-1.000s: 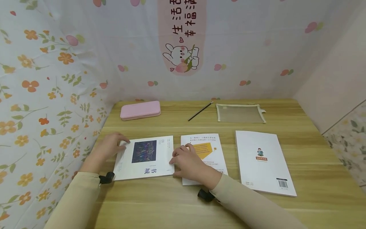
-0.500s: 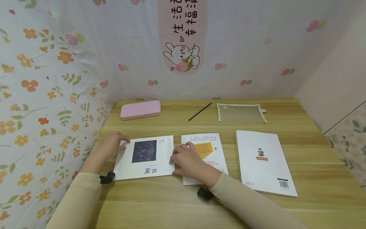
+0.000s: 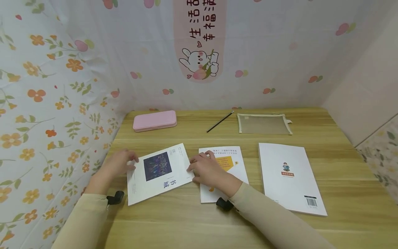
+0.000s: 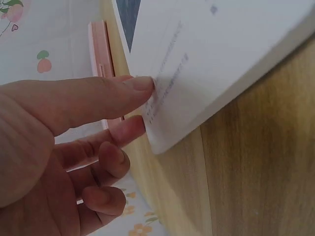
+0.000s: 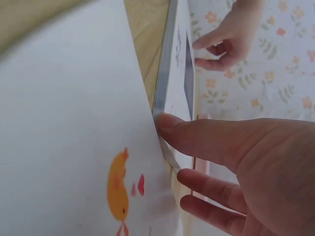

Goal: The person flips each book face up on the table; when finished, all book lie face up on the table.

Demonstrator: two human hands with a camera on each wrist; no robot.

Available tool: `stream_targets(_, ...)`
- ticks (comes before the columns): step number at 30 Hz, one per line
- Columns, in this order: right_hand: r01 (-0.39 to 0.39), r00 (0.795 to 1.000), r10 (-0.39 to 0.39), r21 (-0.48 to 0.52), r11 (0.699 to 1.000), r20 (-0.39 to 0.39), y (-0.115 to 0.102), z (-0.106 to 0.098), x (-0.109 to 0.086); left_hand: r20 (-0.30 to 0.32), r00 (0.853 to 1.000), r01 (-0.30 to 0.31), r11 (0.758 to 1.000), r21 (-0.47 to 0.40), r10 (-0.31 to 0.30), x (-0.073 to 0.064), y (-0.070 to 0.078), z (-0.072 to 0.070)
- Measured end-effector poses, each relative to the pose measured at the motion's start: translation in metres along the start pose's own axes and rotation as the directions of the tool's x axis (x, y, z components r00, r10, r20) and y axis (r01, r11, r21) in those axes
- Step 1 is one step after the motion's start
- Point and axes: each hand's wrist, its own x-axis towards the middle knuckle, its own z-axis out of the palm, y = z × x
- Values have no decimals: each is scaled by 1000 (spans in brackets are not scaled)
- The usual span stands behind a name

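Observation:
A white book (image 3: 183, 166) with a dark square picture on its cover lies turned at a slant on the left of the table. My left hand (image 3: 119, 164) holds its left edge; in the left wrist view the thumb (image 4: 140, 84) lies over the cover and the index finger (image 4: 129, 130) meets the edge, the other fingers curled loosely. At the right end, my right hand (image 3: 208, 169) grips the book by its corner, the thumb (image 5: 172, 123) on the edge. That hand reaches over a second white book (image 3: 237, 173) with a yellow patch, partly hiding it.
A third white book (image 3: 289, 186), with a small figure and barcode, lies at the right. Along the back are a pink pencil case (image 3: 154, 120), a black pencil (image 3: 220, 121) and a mesh zip pouch (image 3: 264, 124). Patterned cloth (image 3: 264, 52) hangs behind the table.
The held book has turned on the table: its left end has come nearer to me and its far right corner has swung away. Both hands keep their hold and have shifted slightly with it.

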Motion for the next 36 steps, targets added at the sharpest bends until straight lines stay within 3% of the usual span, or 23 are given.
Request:
stream_targets(12,-61,995,57,-43,997,-85,5,2,22,79,996,32,999,-42,-29,-19,0,-8)
stream_targets(23,-187,979,186,-1,982,-84,10,3,42,149,988,63,976,-211,-31,-32,8,-9)
stream_targets(27,-181,979,181,9,983,-91,13,4,47,166,985,73,975,-209,-38,-33,10,-8)
stream_targets(36,-168,983,172,64,984,-71,17,5,54,209,978,23,973,-230,26,-36,12,-5)
